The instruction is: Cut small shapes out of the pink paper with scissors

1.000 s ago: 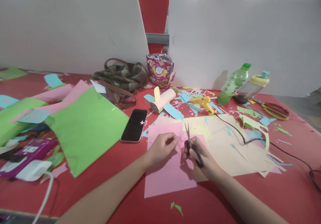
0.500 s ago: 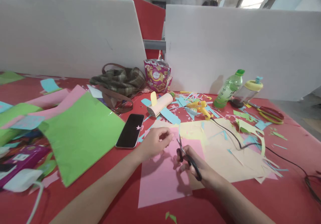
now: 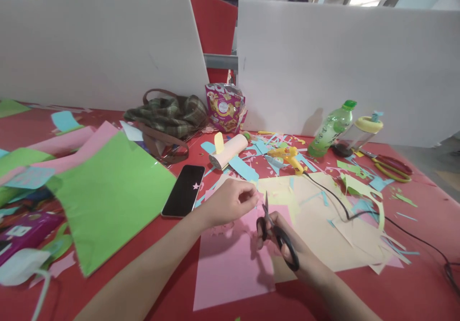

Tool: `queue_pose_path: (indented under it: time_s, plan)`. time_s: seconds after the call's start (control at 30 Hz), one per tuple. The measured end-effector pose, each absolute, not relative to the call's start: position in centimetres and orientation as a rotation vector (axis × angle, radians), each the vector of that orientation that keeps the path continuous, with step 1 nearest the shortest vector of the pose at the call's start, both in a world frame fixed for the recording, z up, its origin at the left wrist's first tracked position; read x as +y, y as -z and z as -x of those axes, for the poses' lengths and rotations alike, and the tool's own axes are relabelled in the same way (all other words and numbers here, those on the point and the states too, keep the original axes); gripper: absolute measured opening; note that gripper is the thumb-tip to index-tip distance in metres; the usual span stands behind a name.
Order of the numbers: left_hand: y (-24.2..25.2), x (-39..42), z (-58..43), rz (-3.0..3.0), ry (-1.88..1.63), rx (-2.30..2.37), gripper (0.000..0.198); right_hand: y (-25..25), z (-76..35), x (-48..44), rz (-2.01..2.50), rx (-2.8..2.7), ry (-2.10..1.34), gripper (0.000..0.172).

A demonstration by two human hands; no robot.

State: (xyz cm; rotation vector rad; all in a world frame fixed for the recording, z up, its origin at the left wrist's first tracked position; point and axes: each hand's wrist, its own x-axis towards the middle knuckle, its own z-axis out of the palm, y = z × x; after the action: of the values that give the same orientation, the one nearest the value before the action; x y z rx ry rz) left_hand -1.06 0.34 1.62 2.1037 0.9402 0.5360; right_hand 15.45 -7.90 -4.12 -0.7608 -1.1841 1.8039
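Note:
My left hand (image 3: 230, 201) is closed in a pinch above the pink paper sheet (image 3: 233, 263); what its fingertips hold is too small to make out. My right hand (image 3: 287, 249) grips black-handled scissors (image 3: 276, 232), blades pointing up and away, just right of the left fingertips. Both hands hover over the pink sheet, which lies on the red table (image 3: 413, 282) partly over a large beige sheet (image 3: 330, 220).
A black phone (image 3: 184, 190) lies left of the hands. A big green sheet (image 3: 108, 191), plaid bag (image 3: 168, 115), snack pouch (image 3: 224, 106), paper roll (image 3: 228, 151), yellow glue gun (image 3: 289, 155) with black cord, green bottle (image 3: 330, 128), lidded cup (image 3: 357, 131), red scissors (image 3: 391, 166), white dividers behind.
The view shifted slightly. Both hands stayed over the pink sheet; the left pinch lifted a little and the scissors tilted more upright beside it.

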Motion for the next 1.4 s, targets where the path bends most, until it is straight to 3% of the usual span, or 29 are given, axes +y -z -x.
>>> queue_pose_path:
  time_s: [0.6, 1.4]
  plan:
    - [-1.3, -0.3, 1.4, -1.978, -0.52, 0.909, 0.022, 6.2, -14.9, -7.9, 0.766, -1.181, -1.76, 0.045]
    - [-1.9, 0.3, 2.2, -2.046, -0.416, 0.938, 0.024, 4.3, -14.8, -8.1, 0.731, -1.18, -1.824, 0.038]
